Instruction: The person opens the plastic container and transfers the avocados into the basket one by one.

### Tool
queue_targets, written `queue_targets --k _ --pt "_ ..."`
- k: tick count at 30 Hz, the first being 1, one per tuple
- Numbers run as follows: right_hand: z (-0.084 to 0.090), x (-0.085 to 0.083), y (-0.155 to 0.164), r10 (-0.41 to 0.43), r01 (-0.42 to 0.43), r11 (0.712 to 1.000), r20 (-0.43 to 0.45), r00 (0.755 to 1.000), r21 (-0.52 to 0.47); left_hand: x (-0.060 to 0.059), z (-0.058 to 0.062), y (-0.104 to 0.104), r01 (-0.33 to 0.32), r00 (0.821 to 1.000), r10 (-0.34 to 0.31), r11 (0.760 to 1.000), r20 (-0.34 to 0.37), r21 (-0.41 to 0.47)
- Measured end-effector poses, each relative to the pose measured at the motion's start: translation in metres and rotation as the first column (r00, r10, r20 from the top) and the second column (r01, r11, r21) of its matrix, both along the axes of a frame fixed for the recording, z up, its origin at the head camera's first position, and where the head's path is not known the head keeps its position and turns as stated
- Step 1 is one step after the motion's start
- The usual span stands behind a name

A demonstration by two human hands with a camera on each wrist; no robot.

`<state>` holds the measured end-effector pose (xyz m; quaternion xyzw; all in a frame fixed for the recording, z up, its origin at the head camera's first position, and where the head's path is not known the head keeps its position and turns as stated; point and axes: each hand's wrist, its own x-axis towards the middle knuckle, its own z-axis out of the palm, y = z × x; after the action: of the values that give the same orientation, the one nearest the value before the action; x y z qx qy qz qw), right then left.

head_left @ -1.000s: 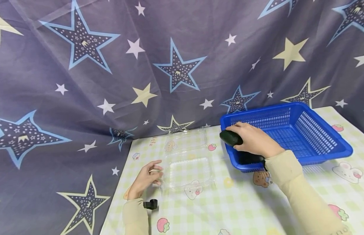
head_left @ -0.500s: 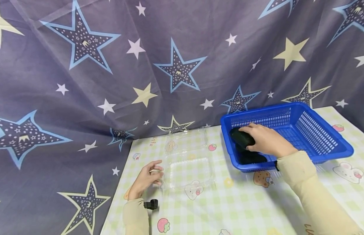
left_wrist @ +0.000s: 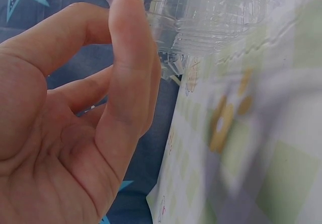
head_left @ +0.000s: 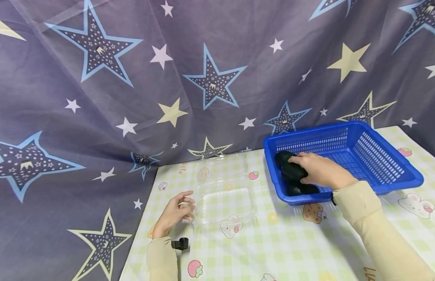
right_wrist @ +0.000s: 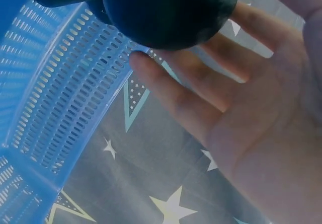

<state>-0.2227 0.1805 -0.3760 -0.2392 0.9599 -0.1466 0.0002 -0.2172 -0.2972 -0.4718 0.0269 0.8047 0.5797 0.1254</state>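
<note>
My right hand (head_left: 317,169) reaches into the blue mesh basket (head_left: 343,127) and holds a dark oval fruit (head_left: 292,170) on top of two others (head_left: 303,190) in the basket's near-left corner. The right wrist view shows the dark fruit (right_wrist: 171,7) against my right hand (right_wrist: 226,83), with the basket wall (right_wrist: 60,98) behind. My left hand (head_left: 176,210) pinches the left rim of an open clear plastic clamshell box (head_left: 226,203), whose lid (head_left: 222,168) lies flat behind it. In the left wrist view, my left hand (left_wrist: 118,7) has its thumb on the clear box (left_wrist: 211,17).
The table wears a pale checked cloth with cartoon prints (head_left: 273,242). A star-patterned purple curtain (head_left: 203,78) hangs behind and drapes past the table's left edge. The basket sits at the back right. A small black camera clip (head_left: 180,244) is on my left wrist.
My right hand carried the dark fruit from above the basket's left corner down into the basket, onto the other fruits. My left hand stayed on the clear box.
</note>
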Motion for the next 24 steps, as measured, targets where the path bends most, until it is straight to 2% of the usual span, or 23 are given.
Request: queue_targets --k 9,15,24 --pt "0.0 0.0 -0.009 0.079 -0.08 0.997 0.036 0.996 0.023 -0.001 -0.002 -0.001 -0.012 1.0 0.012 1.0 0.004 -0.004" --pt "0.0 -0.002 -0.011 0.052 -0.053 0.998 0.057 0.997 0.014 -0.001 -0.001 0.001 -0.005 1.0 0.005 1.0 0.001 -0.011" --pt "0.0 -0.003 -0.009 0.06 -0.06 0.998 0.025 0.998 0.014 0.0 0.001 0.001 -0.006 1.0 0.006 1.0 0.002 -0.011"
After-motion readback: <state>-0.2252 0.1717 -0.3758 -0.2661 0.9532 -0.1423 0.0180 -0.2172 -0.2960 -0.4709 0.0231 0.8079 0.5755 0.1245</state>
